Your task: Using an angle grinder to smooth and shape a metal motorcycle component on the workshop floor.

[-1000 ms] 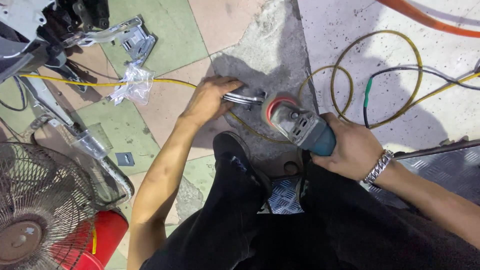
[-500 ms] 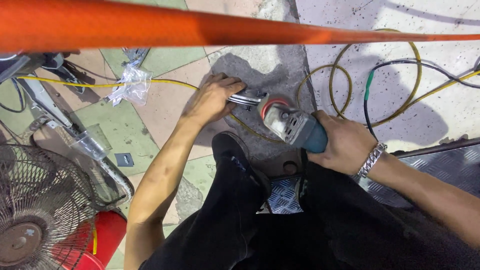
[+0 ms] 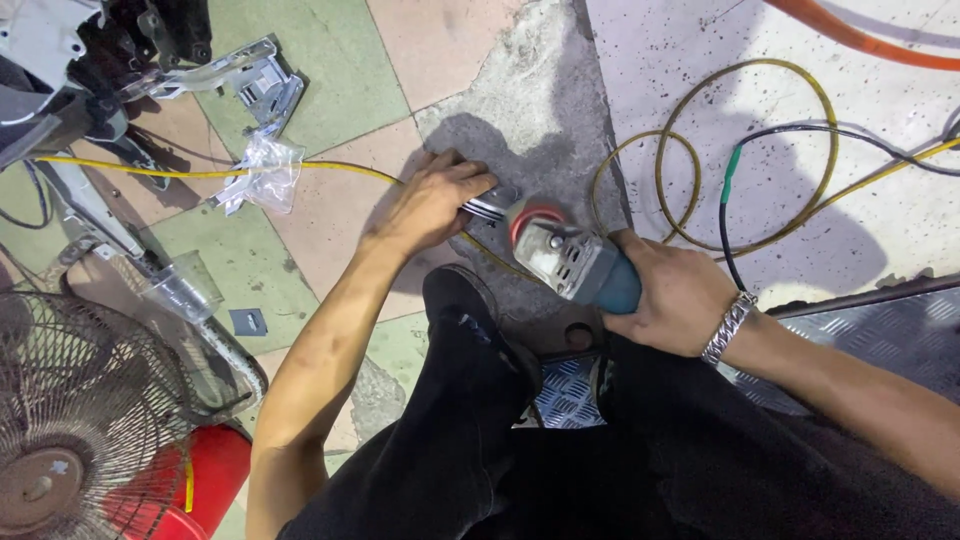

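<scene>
**Orange bar gone from view, grinder disc at the workpiece**

Change: 0.5 s ago a thick orange bar ran across the whole top of frame; now only a short stretch of orange hose point(image 3: 860, 38) shows at upper right. View is wider again, w/ the clutter at upper left back in sight. Hands and tool sit approx. where they were, centre of frame. Judgement: head moved, not the hands, so the work on the metal piece looks uninterrupted.

Left hand point(image 3: 432, 203): centre frame, fingers curled shut, pressing down on a small shiny metal piece point(image 3: 488, 206) against the grey concrete patch point(image 3: 530, 110). Piece pokes out from under the fingers toward the disc.

Right hand point(image 3: 672, 292): centre-right, fingers wrapped tight round the body of the angle grinder point(image 3: 572, 258). Its reddish disc end sits just beside the metal piece; can't tell if touching.

Count:
- hands: 2, both the person's own
- grinder: 1
- metal piece at the disc: 1 seen
- wrist bracelet point(image 3: 728, 327): 1, on right wrist
- fan point(image 3: 75, 420): 1, lower left, wire guard
- red cylinder point(image 3: 205, 475): 1, lower left beside fan
- clear plastic bag point(image 3: 262, 172): 1, upper left
- yellow cable point(image 3: 745, 150): looped at upper right, plus 1 dark cable w/ green tape point(image 3: 731, 165)
- chequer plate point(image 3: 570, 392): lower centre, between the knees
</scene>
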